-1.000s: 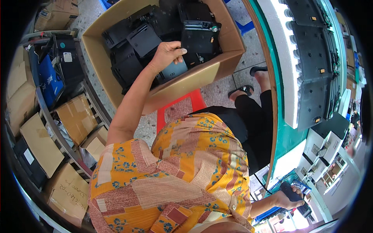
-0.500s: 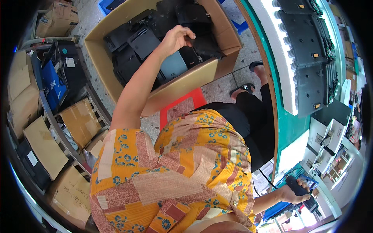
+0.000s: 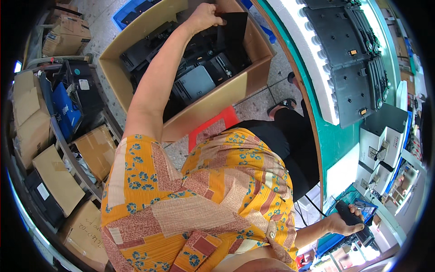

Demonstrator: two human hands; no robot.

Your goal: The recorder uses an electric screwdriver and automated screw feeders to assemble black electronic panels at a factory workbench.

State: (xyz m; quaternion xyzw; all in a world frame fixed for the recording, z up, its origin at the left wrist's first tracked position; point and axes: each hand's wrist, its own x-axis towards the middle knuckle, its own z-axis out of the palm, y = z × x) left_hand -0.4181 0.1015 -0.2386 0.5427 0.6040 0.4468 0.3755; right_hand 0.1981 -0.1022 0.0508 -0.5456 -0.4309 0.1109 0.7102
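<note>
My left hand (image 3: 203,19) reaches over the far part of a large cardboard box (image 3: 222,97). Its fingers are closed on the edge of a thin, flat black panel (image 3: 234,38), which stands tilted up inside the box. Below the panel lie several dark plastic housings, among them a grey-blue cover (image 3: 195,83). At the lower right my right hand (image 3: 343,225) is wrapped round a dark, thick-handled tool (image 3: 348,214) whose exact kind I cannot make out. A black cable (image 3: 315,205) runs close to that hand.
A green-topped bench (image 3: 337,152) at the right carries black plastic panels (image 3: 351,90) in a white foam holder (image 3: 312,59). White boxes (image 3: 380,145) stand beyond them. A red stool (image 3: 213,124) is below the carton. Shelves with cardboard boxes (image 3: 95,152) line the left.
My left hand has moved farther into the box, its fingers now closed on a black panel that is tilted up. More housings show beneath. My right hand keeps its hold on the tool.
</note>
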